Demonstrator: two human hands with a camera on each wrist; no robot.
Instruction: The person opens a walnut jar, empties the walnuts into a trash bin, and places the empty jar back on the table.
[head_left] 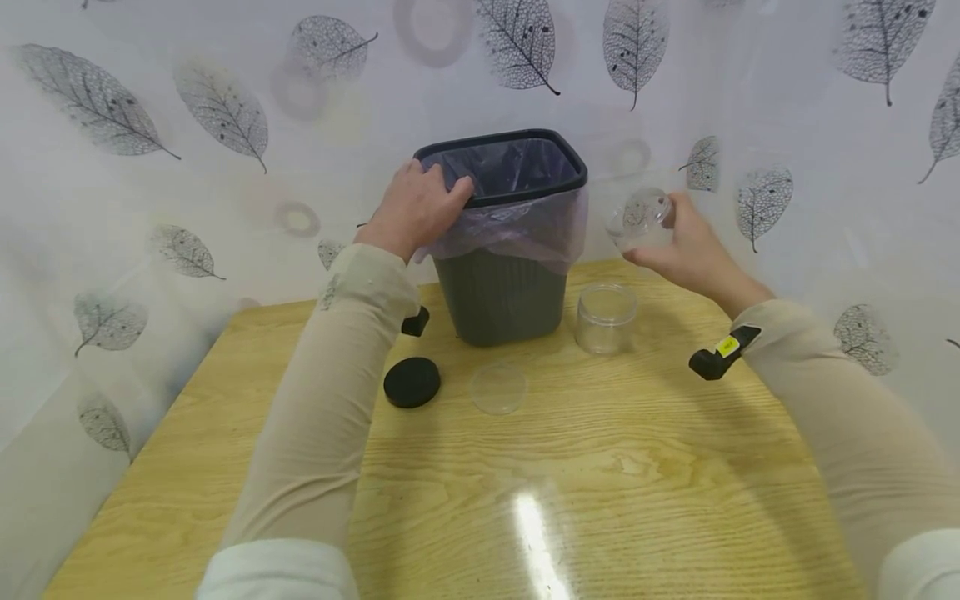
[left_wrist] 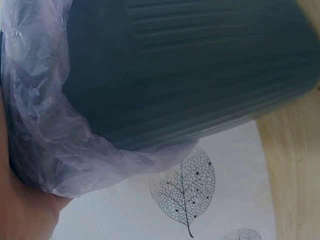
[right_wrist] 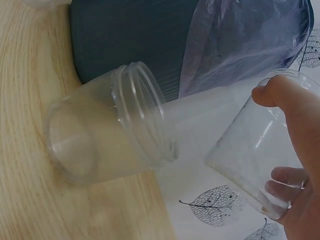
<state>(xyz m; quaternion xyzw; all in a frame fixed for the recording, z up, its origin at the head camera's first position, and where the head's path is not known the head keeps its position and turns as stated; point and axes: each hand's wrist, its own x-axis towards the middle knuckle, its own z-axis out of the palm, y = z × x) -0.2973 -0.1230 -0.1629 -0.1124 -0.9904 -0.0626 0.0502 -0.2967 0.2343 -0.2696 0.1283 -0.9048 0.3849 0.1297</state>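
Note:
My left hand [head_left: 422, 204] grips the near left part of the black rim of a dark grey trash bin [head_left: 502, 296]. A thin purple bin liner [head_left: 525, 229] lines the bin and folds down over its outside. To the right of the bin, my right hand [head_left: 693, 250] holds a clear plastic jar [right_wrist: 255, 145] above the table, tipped on its side. The right wrist view shows thumb and fingers around this jar. A second clear jar [head_left: 606, 321] stands open on the table between the bin and my right hand.
A round black lid [head_left: 412, 382] and a clear disc [head_left: 499, 388] lie on the wooden table [head_left: 600, 500] in front of the bin. Behind the table hangs a pale sheet [head_left: 360, 125] with a leaf print. Black devices are strapped to both wrists.

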